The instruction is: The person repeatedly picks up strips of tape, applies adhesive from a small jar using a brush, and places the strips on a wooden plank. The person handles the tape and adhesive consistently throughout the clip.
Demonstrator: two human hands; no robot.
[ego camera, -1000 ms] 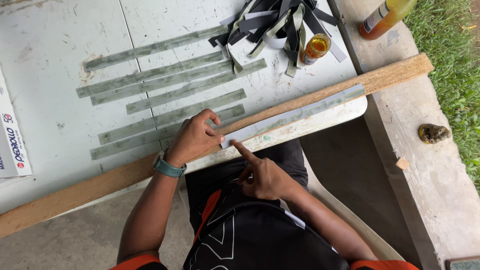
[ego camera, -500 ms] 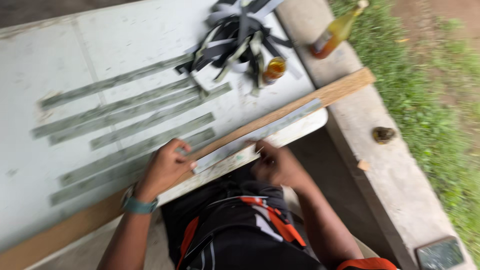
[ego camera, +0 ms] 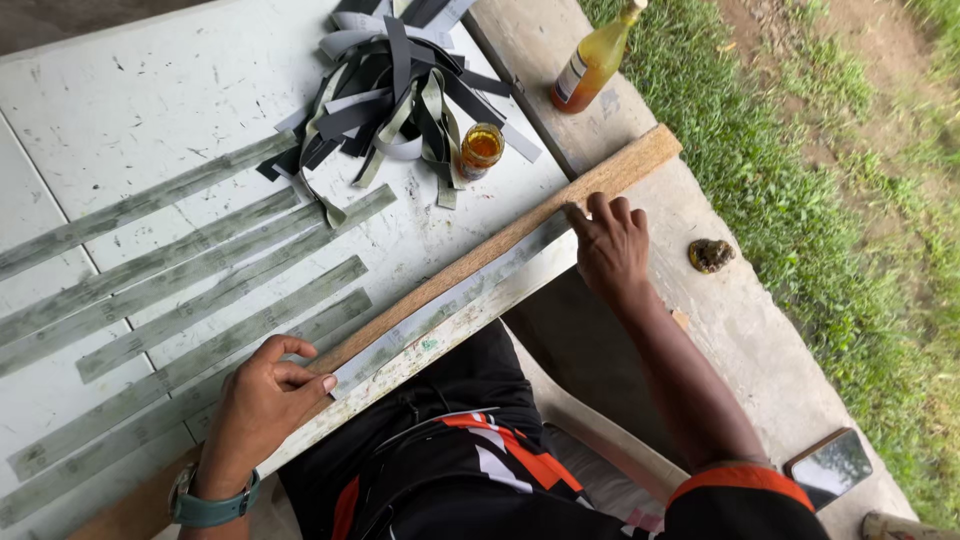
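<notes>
The left hand point(ego camera: 275, 385) pinches the strip point(ego camera: 450, 298) end; the right hand point(ego camera: 610, 245) presses its far end with spread fingers. Keep it flat along the stick point(ego camera: 520, 232).

One wooden batten point(ego camera: 500, 240), one glass bottle point(ego camera: 592, 62), one small jar point(ego camera: 481, 148), one phone point(ego camera: 830, 466).

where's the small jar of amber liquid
In the head view, the jar stands upper centre on the white table, at the right edge of the strip pile, just above the wooden batten.
</notes>
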